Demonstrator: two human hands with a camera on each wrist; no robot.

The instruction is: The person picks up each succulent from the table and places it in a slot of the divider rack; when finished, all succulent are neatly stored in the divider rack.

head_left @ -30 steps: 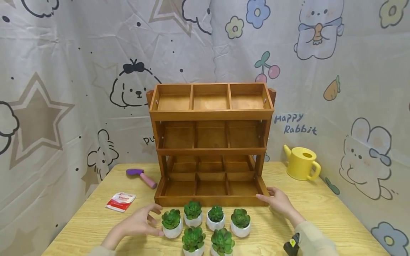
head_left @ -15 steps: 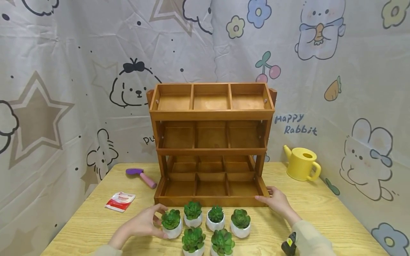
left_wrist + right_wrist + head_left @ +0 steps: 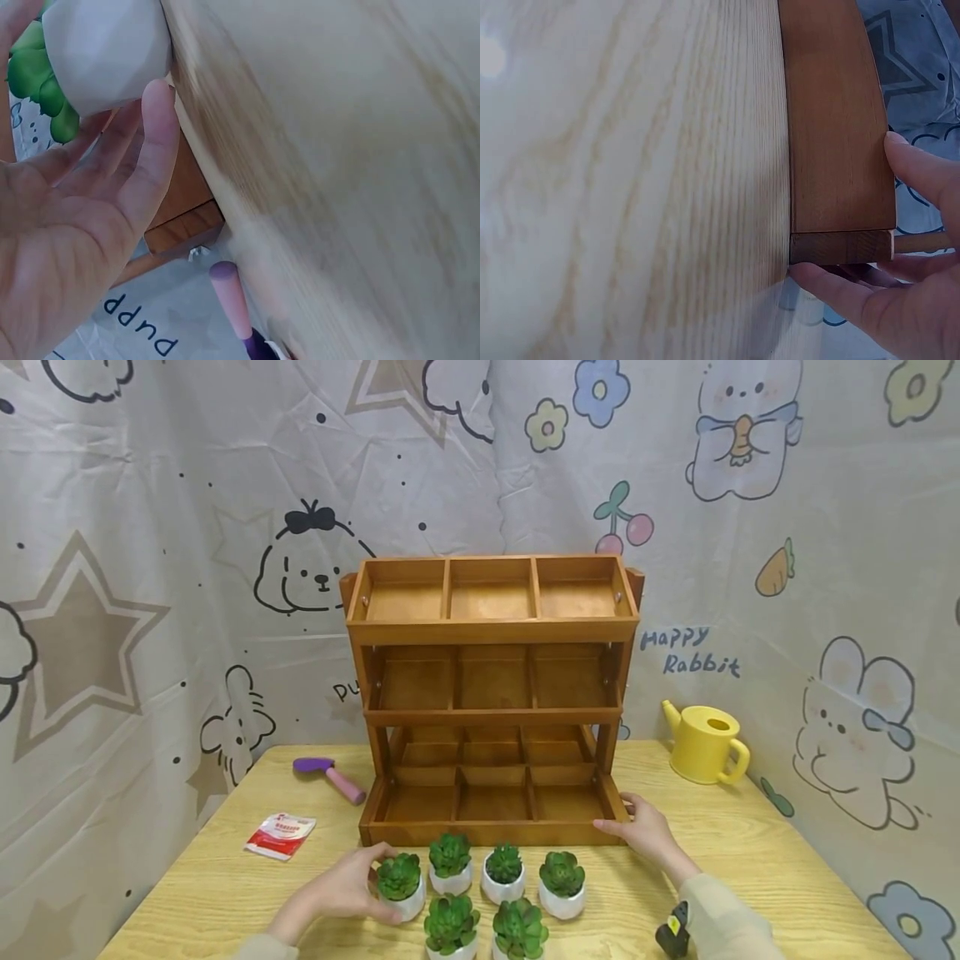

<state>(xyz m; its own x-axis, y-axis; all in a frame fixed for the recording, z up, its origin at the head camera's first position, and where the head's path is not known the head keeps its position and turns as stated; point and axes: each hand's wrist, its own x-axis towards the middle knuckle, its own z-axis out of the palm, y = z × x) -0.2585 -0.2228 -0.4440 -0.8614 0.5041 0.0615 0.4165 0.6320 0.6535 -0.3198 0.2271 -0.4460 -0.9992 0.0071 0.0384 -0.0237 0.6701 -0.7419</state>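
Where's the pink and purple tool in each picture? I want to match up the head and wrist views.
Head: left of centre, beside the wooden shelf; the pink and purple tool lies handle toward it.
Left wrist: bottom edge, near the middle, pink handle upward.
Right wrist: not in it.
Shared landmark: the wooden shelf, also in left wrist and right wrist.
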